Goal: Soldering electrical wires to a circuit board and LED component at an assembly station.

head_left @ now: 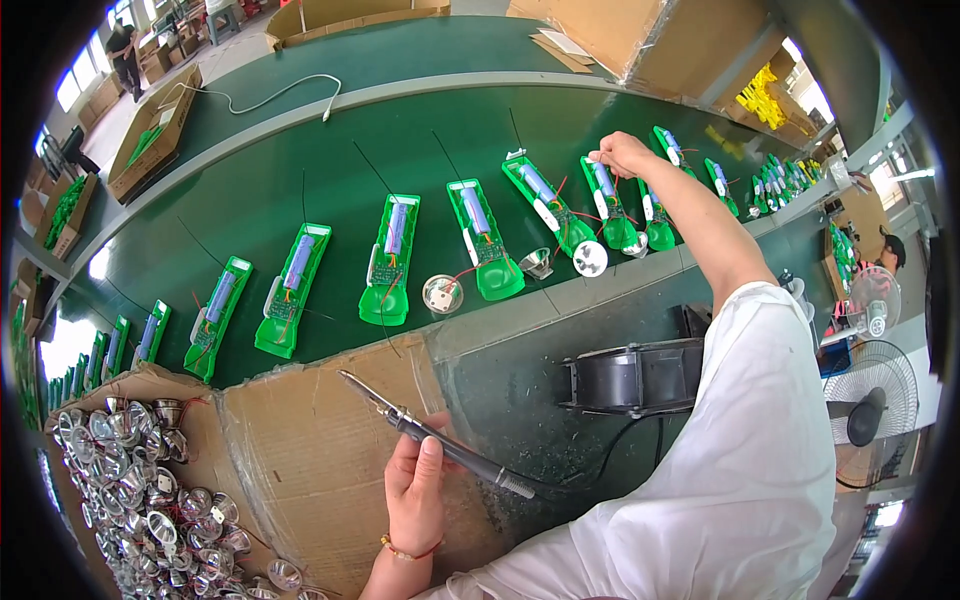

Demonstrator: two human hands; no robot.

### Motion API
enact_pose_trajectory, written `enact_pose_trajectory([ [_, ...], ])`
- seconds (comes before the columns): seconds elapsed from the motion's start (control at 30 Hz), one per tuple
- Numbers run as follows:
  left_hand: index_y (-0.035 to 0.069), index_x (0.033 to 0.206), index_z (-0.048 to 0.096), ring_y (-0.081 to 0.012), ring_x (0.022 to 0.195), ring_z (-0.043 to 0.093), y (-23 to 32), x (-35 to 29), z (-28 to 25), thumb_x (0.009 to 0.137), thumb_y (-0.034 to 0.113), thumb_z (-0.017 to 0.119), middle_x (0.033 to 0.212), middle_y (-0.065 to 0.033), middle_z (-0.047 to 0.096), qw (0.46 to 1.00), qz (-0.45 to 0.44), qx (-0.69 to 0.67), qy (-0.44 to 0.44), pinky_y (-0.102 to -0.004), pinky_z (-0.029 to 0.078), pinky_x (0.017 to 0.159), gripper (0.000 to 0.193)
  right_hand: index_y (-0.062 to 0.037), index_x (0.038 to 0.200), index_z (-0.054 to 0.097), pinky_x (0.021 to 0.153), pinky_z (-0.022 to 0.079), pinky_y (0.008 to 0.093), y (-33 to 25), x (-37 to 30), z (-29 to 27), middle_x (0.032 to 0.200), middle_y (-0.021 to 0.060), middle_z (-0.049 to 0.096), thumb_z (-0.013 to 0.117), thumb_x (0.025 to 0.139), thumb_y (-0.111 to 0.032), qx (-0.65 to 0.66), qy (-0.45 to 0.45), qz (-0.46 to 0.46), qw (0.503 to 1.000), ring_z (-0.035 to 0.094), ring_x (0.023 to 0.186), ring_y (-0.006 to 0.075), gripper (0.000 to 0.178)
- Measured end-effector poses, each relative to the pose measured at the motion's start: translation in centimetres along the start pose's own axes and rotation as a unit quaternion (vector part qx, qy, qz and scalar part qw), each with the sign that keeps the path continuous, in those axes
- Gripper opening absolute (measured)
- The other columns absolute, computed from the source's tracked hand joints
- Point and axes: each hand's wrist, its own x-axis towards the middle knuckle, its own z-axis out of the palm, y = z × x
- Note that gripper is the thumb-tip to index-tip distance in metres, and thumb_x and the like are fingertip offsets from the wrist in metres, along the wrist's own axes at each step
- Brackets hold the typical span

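My left hand [416, 492] is closed around the black handle of a soldering iron [480, 464], its metal tip pointing up and left above a cardboard sheet. My right hand [624, 155] reaches far to the right, fingers pinched at the top end of a green plastic lamp housing [606, 196]; what they pinch is too small to make out. That housing holds a blue cylindrical battery, a circuit board and red wires. Beside it lies another open housing [548, 205] with a silver reflector [590, 259] at its lower end. Another reflector [442, 294] is wired to a housing [486, 240] nearer the middle.
More green housings [295, 290] stretch along the green conveyor belt [340, 170] both ways. A box of silver reflectors [150, 500] stands at lower left, next to the cardboard sheet [300, 430]. A black fan [635, 377] sits right of centre. Other people are in the background.
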Motion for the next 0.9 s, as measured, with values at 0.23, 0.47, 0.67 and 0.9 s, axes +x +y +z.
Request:
enact_pose_trajectory([
  [0.23,-0.003,0.116,0.048,-0.0117,0.074,0.057,-0.2,0.1,-0.7,0.094,0.022,0.046,0.083,-0.0044,0.060,1.000,0.003,-0.009,-0.011,-0.0233,0.045,0.067,0.034,-0.0083,0.104,0.054,0.062,0.048,0.0325,-0.6,-2.4,0.2,0.080,0.0130,0.058,0.064,0.077,-0.045,-0.092,0.132,0.025,0.987,0.058,0.064,0.0229,0.047],
  [0.47,-0.003,0.113,0.051,-0.0066,0.073,0.052,0.2,0.1,-1.6,0.093,0.023,0.048,0.080,0.0005,0.057,1.000,0.012,-0.014,0.002,-0.0206,0.044,0.066,0.033,-0.0112,0.101,0.059,0.075,0.048,0.0359,-10.0,0.5,1.1,0.089,0.0086,0.061,0.065,0.072,-0.014,-0.089,0.076,-0.334,0.935,0.059,0.087,0.0250,0.030],
  [0.67,-0.003,0.116,0.048,-0.0100,0.072,0.056,-0.1,0.1,-1.6,0.093,0.024,0.047,0.083,-0.0050,0.061,1.000,0.003,-0.017,-0.025,-0.0221,0.044,0.067,0.035,-0.0071,0.077,0.066,0.065,0.049,0.0337,-9.5,0.7,5.3,0.072,0.0080,0.064,0.068,0.066,-0.011,-0.072,0.063,-0.339,0.936,0.062,0.070,0.0231,0.012],
  [0.9,-0.002,0.116,0.049,-0.0089,0.071,0.056,0.0,0.1,-2.3,0.093,0.025,0.047,0.082,-0.0042,0.061,1.000,0.010,-0.011,-0.023,-0.0216,0.044,0.066,0.035,-0.0032,0.082,0.062,0.069,0.047,0.0243,-11.1,-1.0,3.4,0.080,0.0039,0.063,0.067,0.075,-0.006,0.221,-0.012,-0.200,0.954,0.059,0.073,0.0108,0.010],
])
